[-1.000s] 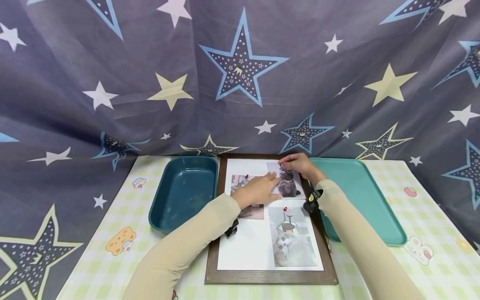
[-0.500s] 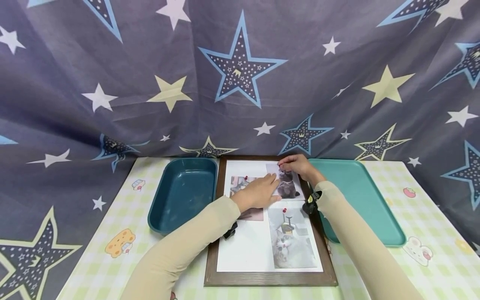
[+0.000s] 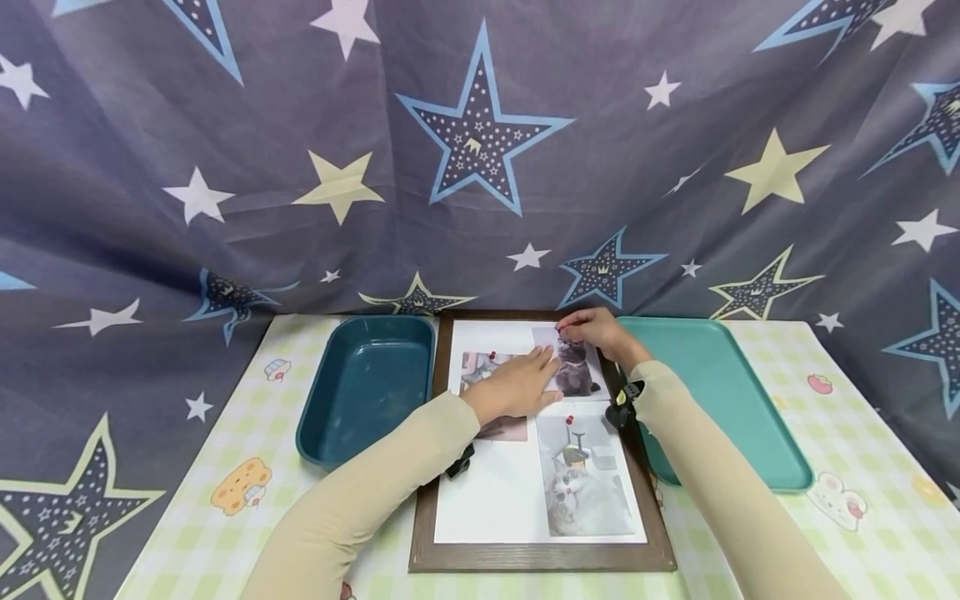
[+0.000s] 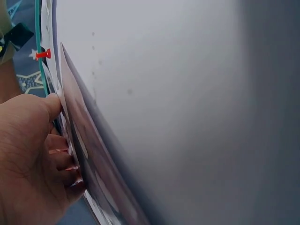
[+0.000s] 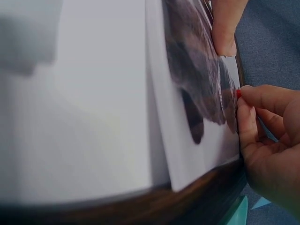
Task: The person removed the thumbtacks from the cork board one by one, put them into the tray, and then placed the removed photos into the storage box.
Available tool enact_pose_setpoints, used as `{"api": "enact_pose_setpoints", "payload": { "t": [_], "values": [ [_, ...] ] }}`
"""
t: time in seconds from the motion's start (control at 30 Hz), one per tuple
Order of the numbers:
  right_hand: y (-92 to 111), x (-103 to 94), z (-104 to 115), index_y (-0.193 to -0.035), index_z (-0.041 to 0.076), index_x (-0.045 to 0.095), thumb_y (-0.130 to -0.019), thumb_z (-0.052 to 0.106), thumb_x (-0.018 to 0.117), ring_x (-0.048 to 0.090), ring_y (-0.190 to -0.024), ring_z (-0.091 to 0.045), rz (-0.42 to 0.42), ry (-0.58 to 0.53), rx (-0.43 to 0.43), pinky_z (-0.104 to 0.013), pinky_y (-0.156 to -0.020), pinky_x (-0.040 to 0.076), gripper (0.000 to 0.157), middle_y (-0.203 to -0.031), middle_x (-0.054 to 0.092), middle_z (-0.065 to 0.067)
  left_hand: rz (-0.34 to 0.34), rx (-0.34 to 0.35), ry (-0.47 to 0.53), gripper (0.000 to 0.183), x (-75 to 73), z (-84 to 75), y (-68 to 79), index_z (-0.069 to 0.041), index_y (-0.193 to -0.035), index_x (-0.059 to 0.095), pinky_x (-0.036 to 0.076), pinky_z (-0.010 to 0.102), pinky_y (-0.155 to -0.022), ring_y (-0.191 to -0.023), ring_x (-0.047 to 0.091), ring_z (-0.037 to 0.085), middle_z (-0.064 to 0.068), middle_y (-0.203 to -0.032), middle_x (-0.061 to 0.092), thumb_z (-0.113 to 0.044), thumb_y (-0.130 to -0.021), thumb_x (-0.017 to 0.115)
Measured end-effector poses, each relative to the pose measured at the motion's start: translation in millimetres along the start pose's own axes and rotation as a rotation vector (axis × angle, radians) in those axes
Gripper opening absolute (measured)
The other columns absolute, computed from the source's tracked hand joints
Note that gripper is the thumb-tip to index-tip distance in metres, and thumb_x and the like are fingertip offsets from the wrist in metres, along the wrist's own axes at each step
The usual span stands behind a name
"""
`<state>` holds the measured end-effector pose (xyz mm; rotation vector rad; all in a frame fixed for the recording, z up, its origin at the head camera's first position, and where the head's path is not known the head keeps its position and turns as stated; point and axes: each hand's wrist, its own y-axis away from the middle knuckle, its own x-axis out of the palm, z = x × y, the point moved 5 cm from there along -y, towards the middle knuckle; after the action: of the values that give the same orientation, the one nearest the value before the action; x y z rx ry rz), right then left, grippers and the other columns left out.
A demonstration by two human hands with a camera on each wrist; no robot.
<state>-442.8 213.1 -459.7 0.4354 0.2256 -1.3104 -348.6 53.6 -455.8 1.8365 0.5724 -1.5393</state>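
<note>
A wood-framed white board (image 3: 487,500) lies on the table with several photos on it. At its top right is a photo of a dark grey cat (image 3: 576,375). My right hand (image 3: 600,331) pinches a red pushpin (image 5: 239,93) between thumb and finger at that photo's upper part. Spread with straight fingers, my left hand (image 3: 517,385) presses on the same photo's left side and partly covers a second photo (image 3: 504,429), which has a red pushpin (image 3: 492,356) at its top. Lower right, a photo of a light cat (image 3: 585,492) bears another red pushpin (image 3: 570,420).
A dark teal deep tray (image 3: 315,433) stands left of the board, and a flat green tray (image 3: 738,408) lies to its right, partly behind the right sleeve. The checked tablecloth (image 3: 187,542) covers the table. A star-patterned curtain (image 3: 480,250) hangs behind.
</note>
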Motion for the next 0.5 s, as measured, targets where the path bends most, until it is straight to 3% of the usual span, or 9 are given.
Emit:
{"api": "enact_pose_setpoints", "payload": {
  "t": [0.2, 0.33, 0.5],
  "values": [
    [1.7, -0.1, 1.0, -0.126, -0.012, 0.065, -0.097, 0.003, 0.066, 0.064, -0.087, -0.013, 0.01, 0.009, 0.006, -0.029, -0.083, 0.054, 0.033, -0.12, 0.071, -0.025, -0.006, 0.006, -0.018, 0.069, 0.7, -1.3, -0.5, -0.008, -0.163, 0.021, 0.024, 0.04, -0.127, -0.159, 0.016, 0.032, 0.016, -0.171, 0.013, -0.05, -0.11, 0.034],
    [-0.3, -0.5, 1.4, -0.125, -0.009, 0.067, -0.097, 0.005, 0.067, 0.063, -0.088, -0.013, -0.004, 0.029, 0.004, -0.025, -0.081, 0.052, 0.032, -0.124, 0.069, -0.026, -0.011, 0.006, -0.056, 0.07, 0.6, -0.3, -2.6, -0.009, -0.164, 0.02, 0.023, 0.04, -0.127, -0.158, 0.017, 0.032, 0.016, -0.171, 0.013, -0.051, -0.109, 0.032],
    [-1.2, 1.6, -0.2, -0.126, -0.008, 0.067, -0.096, 0.004, 0.067, 0.064, -0.093, -0.017, -0.004, 0.027, 0.022, -0.029, -0.086, 0.053, 0.032, -0.126, 0.068, -0.027, -0.009, 0.004, -0.07, 0.07, 3.9, 0.5, -4.5, -0.01, -0.164, 0.019, 0.022, 0.041, -0.128, -0.159, 0.017, 0.031, 0.015, -0.171, 0.013, -0.052, -0.109, 0.031]
  ]
}}
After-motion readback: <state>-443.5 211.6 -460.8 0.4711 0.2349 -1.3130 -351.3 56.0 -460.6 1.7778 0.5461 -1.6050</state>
